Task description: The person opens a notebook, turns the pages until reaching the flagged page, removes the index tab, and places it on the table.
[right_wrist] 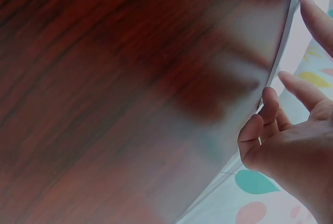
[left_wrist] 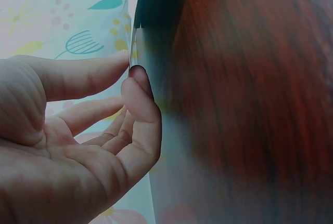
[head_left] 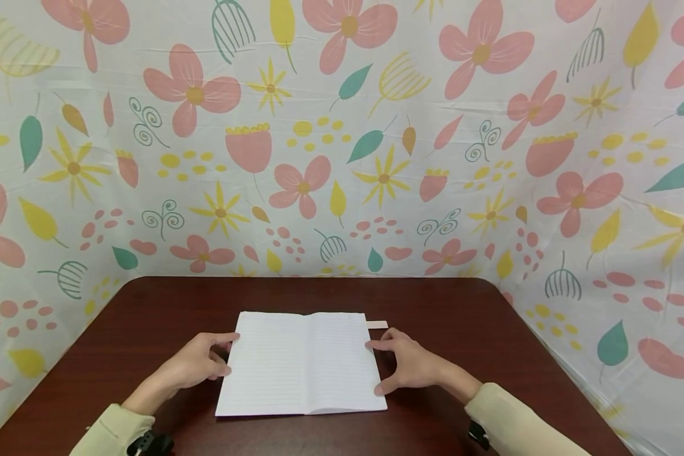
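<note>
A notebook (head_left: 273, 367) lies open on the table, lined white pages facing up and its fold running down the middle. At its left edge is my left hand (head_left: 196, 361), index fingertip and thumb tip touching the margin. In the left wrist view the other fingers (left_wrist: 143, 104) are bent beside the thin notebook edge. My right hand (head_left: 413, 361) rests at the opposite edge, with the index fingertip high on the margin and the thumb near the lower corner. Its remaining fingers (right_wrist: 255, 130) are bent close to the tabletop in the right wrist view.
A pale strip (head_left: 377, 324) sticks out past the notebook's upper right edge. The dark, glossy wooden table (head_left: 462, 304) has rounded far corners. Flower-patterned cloth (head_left: 342, 145) hangs behind and beside it. Black bands (head_left: 148, 443) show at the light sleeves.
</note>
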Motion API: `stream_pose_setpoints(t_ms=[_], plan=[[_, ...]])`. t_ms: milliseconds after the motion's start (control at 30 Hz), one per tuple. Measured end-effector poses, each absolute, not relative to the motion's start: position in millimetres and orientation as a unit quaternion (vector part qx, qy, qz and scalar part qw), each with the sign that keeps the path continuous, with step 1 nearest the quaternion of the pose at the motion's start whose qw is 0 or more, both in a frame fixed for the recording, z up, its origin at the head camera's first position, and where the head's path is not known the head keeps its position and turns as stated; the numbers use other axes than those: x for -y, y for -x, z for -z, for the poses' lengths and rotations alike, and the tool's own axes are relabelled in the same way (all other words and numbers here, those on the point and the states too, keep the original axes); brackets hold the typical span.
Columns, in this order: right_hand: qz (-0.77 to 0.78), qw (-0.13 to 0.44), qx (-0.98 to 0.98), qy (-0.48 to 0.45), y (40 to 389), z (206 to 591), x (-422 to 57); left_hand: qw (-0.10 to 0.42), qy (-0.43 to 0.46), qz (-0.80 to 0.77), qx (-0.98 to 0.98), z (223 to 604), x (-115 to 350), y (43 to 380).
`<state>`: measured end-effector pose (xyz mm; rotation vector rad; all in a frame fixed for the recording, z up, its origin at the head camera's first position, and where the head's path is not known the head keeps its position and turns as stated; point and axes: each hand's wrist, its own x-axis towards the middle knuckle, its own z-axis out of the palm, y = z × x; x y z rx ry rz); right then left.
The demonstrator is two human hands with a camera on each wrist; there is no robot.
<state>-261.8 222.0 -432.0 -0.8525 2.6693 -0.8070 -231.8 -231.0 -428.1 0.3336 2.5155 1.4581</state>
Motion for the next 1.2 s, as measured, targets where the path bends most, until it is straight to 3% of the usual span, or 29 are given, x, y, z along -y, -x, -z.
stream_pose_setpoints(t_ms=[1200], plan=[[0.251,0.073,-0.927,0.27,264,433,-195,0.11,-0.093,-0.491,-0.859,427,229,232]])
